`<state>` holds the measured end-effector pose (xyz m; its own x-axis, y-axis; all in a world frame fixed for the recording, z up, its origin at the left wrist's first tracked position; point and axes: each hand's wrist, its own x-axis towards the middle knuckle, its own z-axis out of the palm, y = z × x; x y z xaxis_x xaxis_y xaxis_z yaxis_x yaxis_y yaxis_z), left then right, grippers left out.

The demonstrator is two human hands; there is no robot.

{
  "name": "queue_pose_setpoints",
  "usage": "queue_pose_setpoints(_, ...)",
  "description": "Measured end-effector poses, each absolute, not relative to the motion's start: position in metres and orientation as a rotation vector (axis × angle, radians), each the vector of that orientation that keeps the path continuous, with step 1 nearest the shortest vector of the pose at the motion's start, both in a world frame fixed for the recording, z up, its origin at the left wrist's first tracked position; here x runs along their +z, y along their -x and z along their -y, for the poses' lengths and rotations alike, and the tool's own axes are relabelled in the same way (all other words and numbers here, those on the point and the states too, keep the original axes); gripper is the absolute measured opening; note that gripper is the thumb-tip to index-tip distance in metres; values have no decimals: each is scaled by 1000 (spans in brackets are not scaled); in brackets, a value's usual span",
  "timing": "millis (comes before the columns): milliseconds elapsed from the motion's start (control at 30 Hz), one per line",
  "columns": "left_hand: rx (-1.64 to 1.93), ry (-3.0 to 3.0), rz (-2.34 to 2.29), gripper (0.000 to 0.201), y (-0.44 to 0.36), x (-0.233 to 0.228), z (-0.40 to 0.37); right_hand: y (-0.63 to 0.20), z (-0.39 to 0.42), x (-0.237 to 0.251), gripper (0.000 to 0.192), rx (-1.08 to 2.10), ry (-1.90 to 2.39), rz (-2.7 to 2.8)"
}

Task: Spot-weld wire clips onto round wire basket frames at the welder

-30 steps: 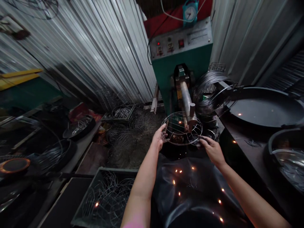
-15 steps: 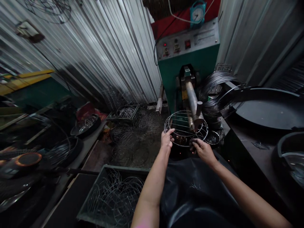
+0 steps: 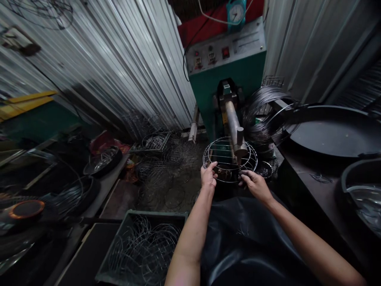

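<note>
A round wire rack (image 3: pixel 229 159) of thin silver wire is held level under the metal arm (image 3: pixel 235 127) of a green machine (image 3: pixel 228 71). My left hand (image 3: pixel 208 176) grips its near left rim. At the near right rim, my right hand (image 3: pixel 254 183) pinches the wire. The arm's tip presses down onto the rack's right side. A black apron (image 3: pixel 250 242) covers my lap below both forearms.
A grey crate (image 3: pixel 143 246) of loose wire rings sits at lower left. Finished wire racks (image 3: pixel 166 171) pile on the floor by the corrugated wall. Coiled dark wire (image 3: pixel 262 115) and a big black pan (image 3: pixel 330 131) stand right of the machine. Bowls and rings crowd the left bench.
Sparks that scattered over the apron a second ago are gone. Both hands have shifted along the rack's near rim, closer together, turning the rack under the arm.
</note>
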<state>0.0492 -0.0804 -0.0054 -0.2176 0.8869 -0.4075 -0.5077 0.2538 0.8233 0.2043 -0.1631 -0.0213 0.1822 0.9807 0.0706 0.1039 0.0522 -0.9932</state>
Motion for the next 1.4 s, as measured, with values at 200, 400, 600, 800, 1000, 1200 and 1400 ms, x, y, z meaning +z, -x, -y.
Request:
queue_pose_setpoints(200,1363,-431,-1188,50,-50,-4,83,-204,162,-20,40,989,1300,1163)
queue_pose_setpoints(400,1362,-425,-1200,51,-49,-6,84,-203,161,-19,41,968,1306,1205)
queue_pose_setpoints(600,1371,-421,-1207,48,-50,-10,82,-203,158,-18,42,979,1294,1176)
queue_pose_setpoints(800,1375,-409,-1211,49,-52,-12,79,-206,156,-17,45,979,1314,1197)
queue_pose_setpoints(1000,1370,-381,-1222,46,-54,-12,77,-206,151,-20,38,950,1277,1182)
queue_pose_setpoints(1200,1281,-409,-1255,45,-49,-5,84,-207,162,-18,38,897,1331,1187)
queue_pose_setpoints(1400,1052,-375,-1220,40,-6,-4,85,-234,219,-55,18,661,1558,1673)
